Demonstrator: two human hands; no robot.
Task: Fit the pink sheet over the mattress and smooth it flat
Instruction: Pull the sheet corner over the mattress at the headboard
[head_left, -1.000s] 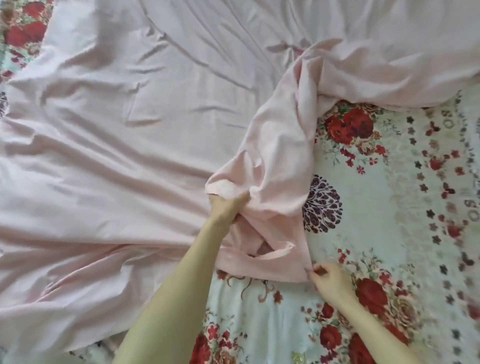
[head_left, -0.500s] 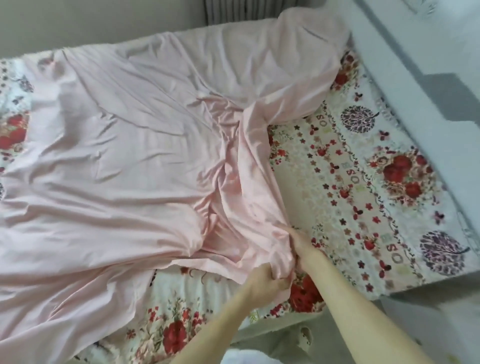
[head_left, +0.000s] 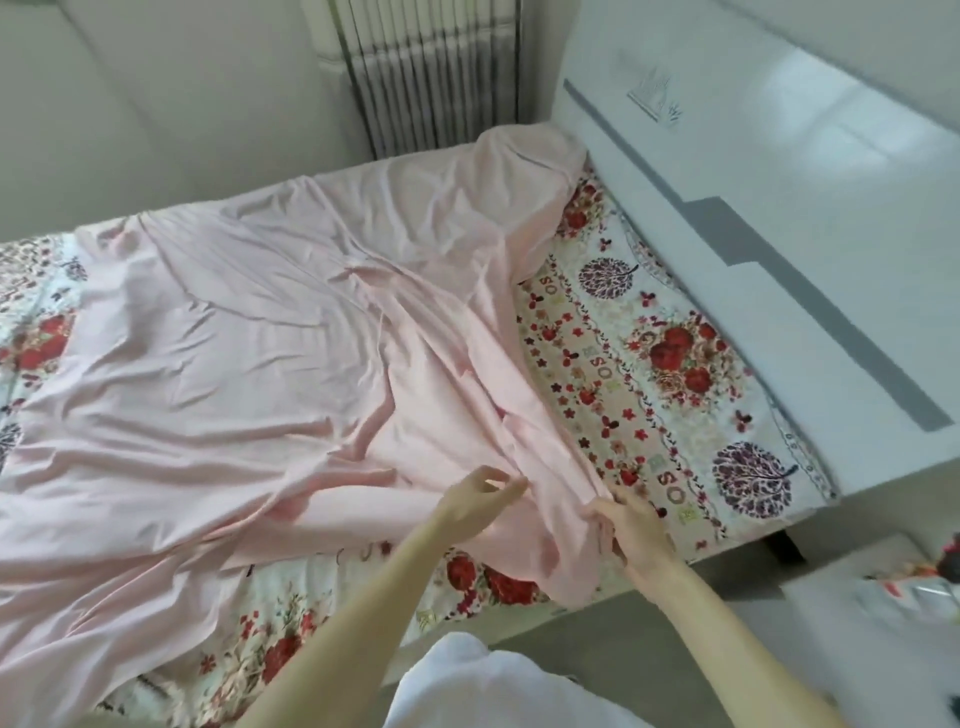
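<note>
Near edge of the bed: I stand at the long side close to the headboard (head_left: 769, 218), looking down at my two hands.
Pink sheet (head_left: 249, 364): it lies loose and creased over most of the mattress (head_left: 660, 364), bunched toward me, with one corner already hooked over the far corner by the headboard. A wide strip along the headboard side is not yet covered, and so is a patch on the near edge.
Right hand (head_left: 631, 530): my fingers are closed around a gathered bunch of the sheet's edge, which hangs off the near side below my grip. I hold it there, I judge, because this is the corner that must go over the near headboard-end corner.
Left hand (head_left: 475, 501): it hovers just above the cloth beside the bunch, fingers loosely spread and holding nothing; ready, I think, to feed slack or press the folds.
Why the bunching: the folds run from the far fitted corner straight to my grip, so the pull is along that line.
Writing: the floral mattress cover carries a band of letters among small flowers; I can read "S" and "O" several times, nothing certain as a whole word.
Headboard mark: a faint grey emblem sits near its top, too pale to read.
Side items: a white surface (head_left: 883, 582) at my right holds blurred things.
</note>
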